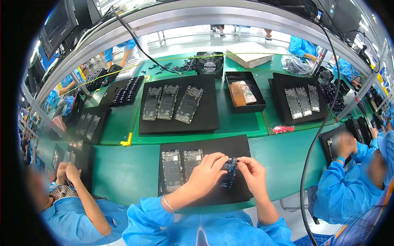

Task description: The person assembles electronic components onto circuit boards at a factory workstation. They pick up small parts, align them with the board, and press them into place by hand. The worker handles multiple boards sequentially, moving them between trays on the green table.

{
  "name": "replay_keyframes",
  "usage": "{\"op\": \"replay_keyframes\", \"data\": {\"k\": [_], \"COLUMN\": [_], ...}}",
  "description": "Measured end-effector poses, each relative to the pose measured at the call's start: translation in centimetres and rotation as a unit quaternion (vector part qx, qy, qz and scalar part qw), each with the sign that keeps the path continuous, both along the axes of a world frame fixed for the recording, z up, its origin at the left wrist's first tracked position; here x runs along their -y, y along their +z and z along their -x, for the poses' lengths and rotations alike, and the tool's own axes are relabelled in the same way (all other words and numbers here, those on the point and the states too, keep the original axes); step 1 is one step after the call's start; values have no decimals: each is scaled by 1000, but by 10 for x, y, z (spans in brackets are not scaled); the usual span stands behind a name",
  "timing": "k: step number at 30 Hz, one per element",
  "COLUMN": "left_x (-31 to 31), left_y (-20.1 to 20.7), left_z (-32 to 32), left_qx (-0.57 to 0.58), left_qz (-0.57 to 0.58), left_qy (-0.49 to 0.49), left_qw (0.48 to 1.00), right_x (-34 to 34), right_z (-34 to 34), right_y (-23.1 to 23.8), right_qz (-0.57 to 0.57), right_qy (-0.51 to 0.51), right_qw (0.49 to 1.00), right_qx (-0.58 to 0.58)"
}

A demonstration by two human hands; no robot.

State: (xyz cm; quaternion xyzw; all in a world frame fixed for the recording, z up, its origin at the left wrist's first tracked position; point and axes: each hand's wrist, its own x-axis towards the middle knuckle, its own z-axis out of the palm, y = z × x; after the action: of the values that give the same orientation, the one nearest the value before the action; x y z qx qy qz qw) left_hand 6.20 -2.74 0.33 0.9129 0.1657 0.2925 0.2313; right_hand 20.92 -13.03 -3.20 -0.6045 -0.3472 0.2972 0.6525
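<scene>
In front of me, a phone frame [228,177] with a circuit board at its upper end is tilted on a black foam mat [207,200]. My left hand [205,174] is closed at its upper left, fingertips on the board end and partly covering it. At the upper right corner, my right hand [253,175] pinches with thumb and forefinger; any small part between those fingers is too small to make out. Two similar phone frames lie left of it on the mat: one at the far left [172,170], the other [191,162] partly behind my left hand.
Beyond lies a black mat [176,126] with three phone frames, beside a black box [248,109] holding a brown item and a pale one. Further right, another mat [283,112] carries three more. A fan [209,63] stands behind. A black cable [305,176] hangs at right. Co-workers sit on both sides.
</scene>
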Motion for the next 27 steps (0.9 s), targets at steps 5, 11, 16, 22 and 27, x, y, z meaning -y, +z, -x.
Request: {"op": "replay_keyframes", "data": {"k": [5, 11, 16, 22, 27], "left_x": [21, 30, 34, 36, 36], "left_y": [-9, -16, -16, -18, -22], "left_z": [6, 13, 16, 18, 20], "left_qx": [54, 67, 73, 80, 81], "left_qz": [-77, -142, -136, -140, -151], "left_qy": [32, 41, 39, 36, 40], "left_qw": [995, 987, 987, 986, 984], "right_x": [17, 21, 23, 25, 26], "right_z": [13, 26, 27, 23, 20], "right_y": [-1, 2, 4, 5, 6], "right_qz": [-10, -44, -42, -65, -67], "right_qy": [-28, -42, -25, 28, 56], "right_qw": [998, 998, 999, 997, 995], "right_qx": [48, 23, -15, 14, 38]}}
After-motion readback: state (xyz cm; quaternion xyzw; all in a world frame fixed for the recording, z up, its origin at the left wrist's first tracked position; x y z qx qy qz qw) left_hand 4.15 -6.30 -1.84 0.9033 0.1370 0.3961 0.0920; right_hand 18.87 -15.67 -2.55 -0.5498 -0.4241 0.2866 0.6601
